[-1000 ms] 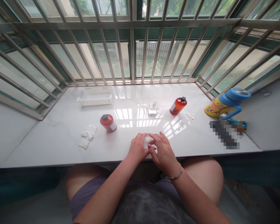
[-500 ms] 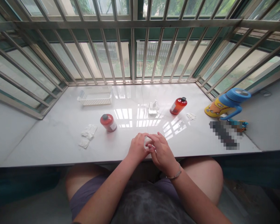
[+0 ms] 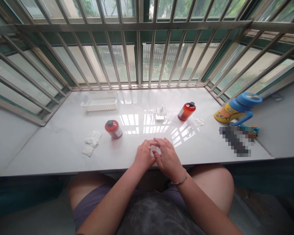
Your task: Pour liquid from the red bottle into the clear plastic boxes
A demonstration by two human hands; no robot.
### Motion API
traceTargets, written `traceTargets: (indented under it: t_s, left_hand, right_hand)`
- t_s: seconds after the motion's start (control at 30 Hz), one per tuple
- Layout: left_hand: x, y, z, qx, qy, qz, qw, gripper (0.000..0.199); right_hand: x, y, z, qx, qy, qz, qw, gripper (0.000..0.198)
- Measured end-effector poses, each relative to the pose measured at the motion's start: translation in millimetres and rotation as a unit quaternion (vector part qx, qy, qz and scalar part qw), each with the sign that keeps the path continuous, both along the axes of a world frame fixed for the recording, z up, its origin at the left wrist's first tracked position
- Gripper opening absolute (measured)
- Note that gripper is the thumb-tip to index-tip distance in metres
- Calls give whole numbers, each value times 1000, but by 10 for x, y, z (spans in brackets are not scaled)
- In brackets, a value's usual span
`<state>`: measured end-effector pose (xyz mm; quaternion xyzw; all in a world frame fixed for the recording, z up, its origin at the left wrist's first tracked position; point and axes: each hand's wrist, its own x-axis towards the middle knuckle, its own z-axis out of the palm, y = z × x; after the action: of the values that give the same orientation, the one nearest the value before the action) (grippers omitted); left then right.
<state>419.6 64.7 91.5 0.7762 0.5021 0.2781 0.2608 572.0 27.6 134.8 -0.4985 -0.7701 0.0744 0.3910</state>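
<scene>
1. Container [image 3: 155,148], translucent and partly hidden, sits between the two hands, just below the centre of the frame, near the front edge of the table [image 3: 63,156].
2. Left hand [image 3: 143,154] curls around its left side, holding it.
3. Right hand [image 3: 170,157] arches over its right side; whether it grips cannot be told.
4. Red bottle [image 3: 113,129] stands apart, left of centre.

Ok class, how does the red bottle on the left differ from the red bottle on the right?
The left bottle stands nearer the person; the right bottle is farther back on the white table. The left bottle's label shows towards its right side, the right bottle's towards its left. The left bottle looks duller red, the right bottle brighter orange-red. Both have dark caps.
</scene>
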Motion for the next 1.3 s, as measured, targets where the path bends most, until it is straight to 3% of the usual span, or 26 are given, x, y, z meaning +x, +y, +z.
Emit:
traceTargets:
  t_s: [0.2, 0.43, 0.8, 1.1, 1.3]
  left_hand:
    - [-2, -5, -17, -1, 12, -7, 1000, 39]
    - [-7, -8, -32, -8, -1, -6, 1000, 57]
    - [11, -5, 21, -7, 10, 5, 1000, 43]
    - [4, -17, -54, -10, 11, 27, 1000, 67]
    - [-14, -32, -131, -11, -9, 32, 999, 85]
  right_hand:
    - [89, -59, 41, 3, -6, 56, 998, 49]
    - [178, -93, -26, -5, -25, -45, 999, 55]
    - [14, 37, -62, -71, 49, -19, 996, 66]
    - [80, 12, -127, -177, 146, -2, 973, 71]
    - [5, 57, -150, -141, 140, -79, 977, 72]
